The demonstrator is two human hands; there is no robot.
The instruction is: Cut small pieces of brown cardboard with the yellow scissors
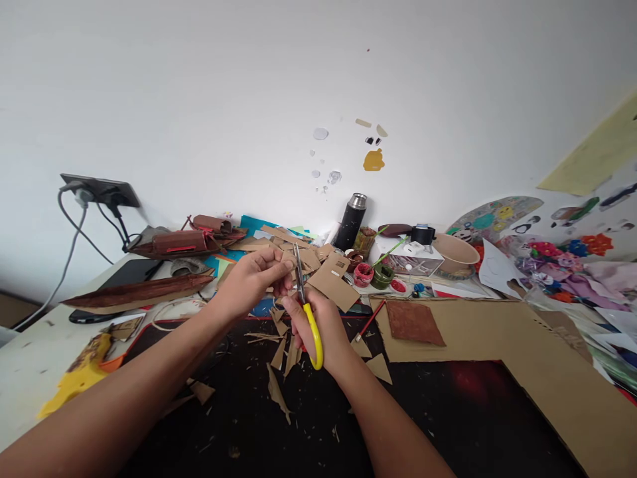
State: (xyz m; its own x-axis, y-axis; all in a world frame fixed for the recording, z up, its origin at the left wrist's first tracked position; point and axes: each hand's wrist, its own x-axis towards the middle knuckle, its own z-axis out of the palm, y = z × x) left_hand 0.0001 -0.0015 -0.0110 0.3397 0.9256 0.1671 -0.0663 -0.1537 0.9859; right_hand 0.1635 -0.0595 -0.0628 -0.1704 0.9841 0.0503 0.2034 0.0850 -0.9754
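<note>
Yellow-handled scissors [314, 335] are held in my right hand [323, 326], their blades pointing up and away. My left hand [259, 277] is just left of the blades, thumb and fingers pinched together; whatever lies between the fingertips is too small to make out. Beneath and beyond both hands, cut cardboard scraps [277, 393] are scattered over a black mat [249, 425]. A larger cardboard piece [332, 282] lies behind my right hand.
A yellow glue gun [82, 375] and brown boat-like models [139, 293] are at the left. Behind stand a black flask [352, 222] and paint jars [363, 275]. A large cardboard sheet [562, 378] with a brown painted square [414, 323] covers the right side.
</note>
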